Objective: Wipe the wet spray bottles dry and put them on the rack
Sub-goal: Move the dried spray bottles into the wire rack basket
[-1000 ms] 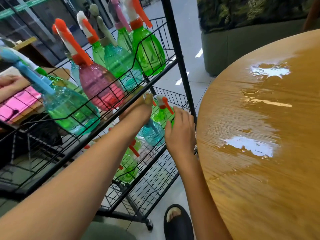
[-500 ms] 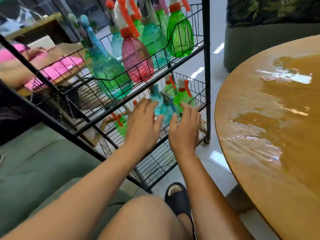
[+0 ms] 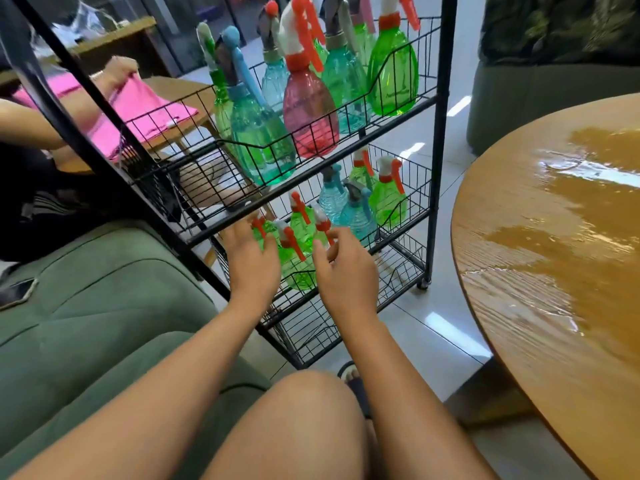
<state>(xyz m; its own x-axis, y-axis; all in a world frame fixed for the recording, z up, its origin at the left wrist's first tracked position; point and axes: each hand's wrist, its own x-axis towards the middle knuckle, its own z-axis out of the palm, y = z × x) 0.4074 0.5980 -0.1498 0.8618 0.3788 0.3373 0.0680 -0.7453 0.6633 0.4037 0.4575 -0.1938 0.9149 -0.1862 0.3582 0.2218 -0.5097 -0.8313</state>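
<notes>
Placing looks to be finishing: left hand (image 3: pixel 254 268) and right hand (image 3: pixel 346 271) are hovering open-fingered, gripping nothing, flanking the green spray bottle (image 3: pixel 294 268) at the rack's (image 3: pixel 438 133) middle-shelf front edge, maybe brushing its trigger. Next move is calling for another wet bottle, with none showing in view.

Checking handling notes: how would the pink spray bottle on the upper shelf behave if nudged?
The pink spray bottle looks see-through and empty, so probably light. Its tall trigger head suggests it tips easily; the wire rack would likely catch it.

A lounge-like room: green sofa (image 3: pixel 86 306), round wooden table (image 3: pixel 554 271), tiled floor (image 3: pixel 433 327).
</notes>
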